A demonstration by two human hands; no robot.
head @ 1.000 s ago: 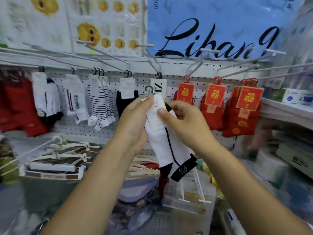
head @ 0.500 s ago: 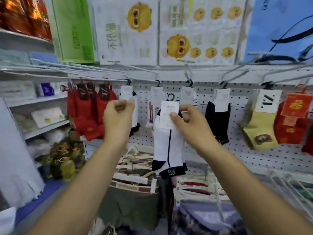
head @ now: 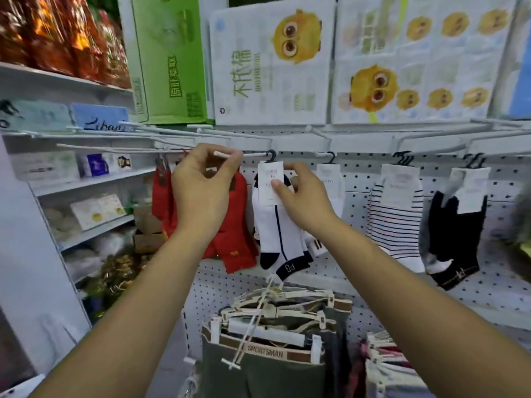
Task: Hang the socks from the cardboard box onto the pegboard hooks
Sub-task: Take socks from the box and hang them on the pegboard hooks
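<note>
Pinching the white sock's (head: pixel 275 234) card (head: pixel 268 182), right fingers (head: pixel 293 169) curl; left fingers (head: pixel 227 163) seemingly grip the hook (head: pixel 253 154).

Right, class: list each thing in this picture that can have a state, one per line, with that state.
Left hand: fingers pinch the peg at its tip.
Right hand: pinches the white sock by its card.
White sock: hangs upright, hook at the peg; on or off unclear.
Red socks: hung.
Striped socks: hung.
Black socks: hung.
</note>
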